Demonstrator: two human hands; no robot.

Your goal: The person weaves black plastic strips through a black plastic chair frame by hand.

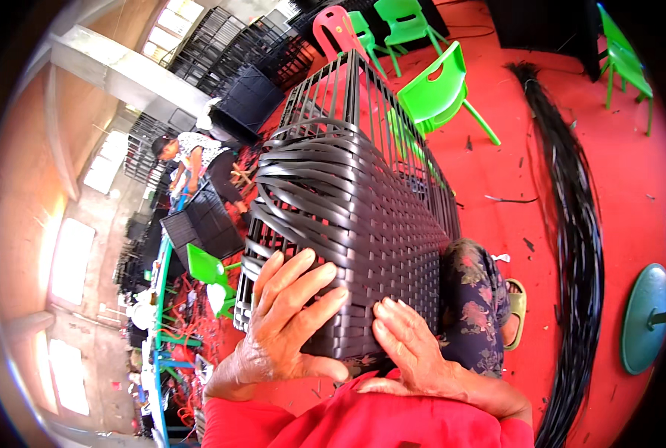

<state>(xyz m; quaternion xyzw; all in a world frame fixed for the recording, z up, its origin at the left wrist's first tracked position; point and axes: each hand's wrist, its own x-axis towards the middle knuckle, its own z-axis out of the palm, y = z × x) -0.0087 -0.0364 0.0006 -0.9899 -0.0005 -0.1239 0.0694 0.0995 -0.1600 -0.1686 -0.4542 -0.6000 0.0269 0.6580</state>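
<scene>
A black woven basket-like frame (400, 246) of flat plastic strips stands across my lap. Its near part is tightly woven, while bare upright bars show at the far end. Loose strips (303, 179) bow outward along its left corner. My left hand (288, 321) lies with fingers spread over the strips at the near left corner. My right hand (411, 343) rests on the near woven face, its fingers extended and fairly close together. Neither hand grips anything that I can make out.
A long bundle of black strips (571, 246) lies on the red floor (527, 179) to the right. Green chairs (437, 93) and a red chair (338, 30) stand beyond the frame. A round green base (646, 319) is at far right. Another person (198, 153) works at the left.
</scene>
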